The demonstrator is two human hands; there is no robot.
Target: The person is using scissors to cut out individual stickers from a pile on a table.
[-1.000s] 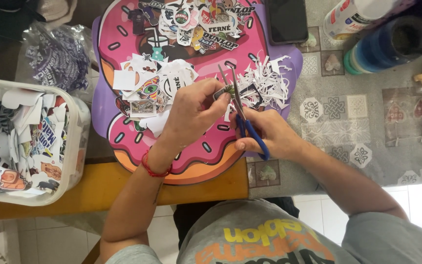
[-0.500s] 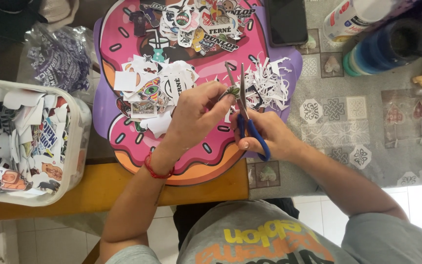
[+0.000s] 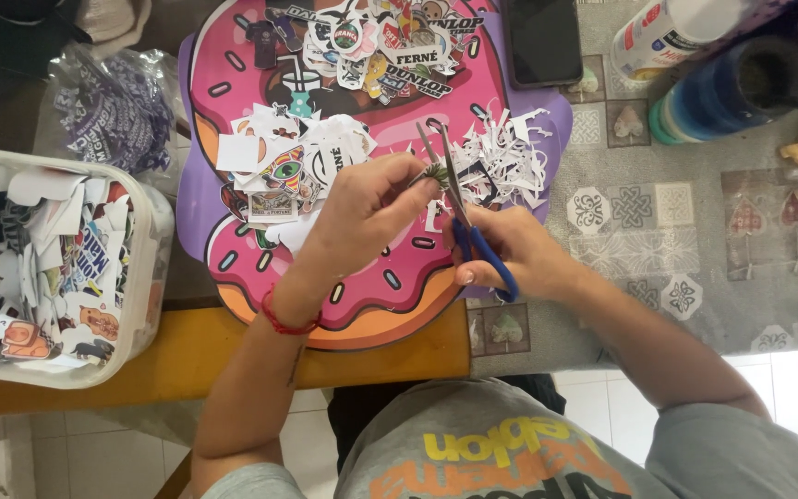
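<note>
Scissors (image 3: 468,217) in right hand (image 3: 510,254) — seemingly half-open

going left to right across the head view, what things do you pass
White plastic tub of cut stickers → left hand pinching a small dark sticker → blue-handled scissors in the right hand → black phone → stack of coloured tape rolls.
</note>
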